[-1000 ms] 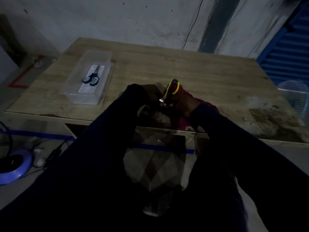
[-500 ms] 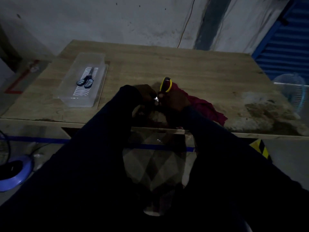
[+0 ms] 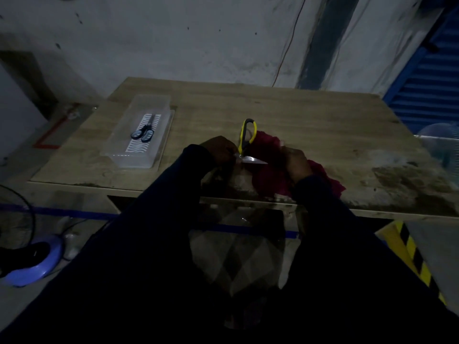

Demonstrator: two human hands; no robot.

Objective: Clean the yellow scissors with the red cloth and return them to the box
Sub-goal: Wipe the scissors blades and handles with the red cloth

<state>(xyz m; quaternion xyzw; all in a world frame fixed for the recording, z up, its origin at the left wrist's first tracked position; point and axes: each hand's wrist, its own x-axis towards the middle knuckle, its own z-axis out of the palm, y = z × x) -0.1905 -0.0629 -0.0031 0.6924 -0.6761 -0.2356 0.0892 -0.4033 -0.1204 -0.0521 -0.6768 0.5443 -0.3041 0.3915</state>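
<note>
Right hand (image 3: 296, 165) is pulling away to the right now, so the shiny blade that it was covering a moment ago is showing. One big wooden bench (image 3: 298, 115) is carrying everything. One clear box (image 3: 116, 155) is sitting on its left part, well apart from the hands. One red cloth (image 3: 268, 175) is lying bunched up near the front edge, and the right hand is gripping a bunch of it. The left hand (image 3: 219, 151) is pinching the yellow scissors (image 3: 244, 142) at the joint, just beside the cloth and above the bench. Their handles are pointing away toward the wall, and the bare blade is pointing right, toward the right hand. Two pairs of scissors are showing: the yellow pair, and one pair of blue scissors (image 3: 143, 134) lying inside the box with the handles toward the person.
</note>
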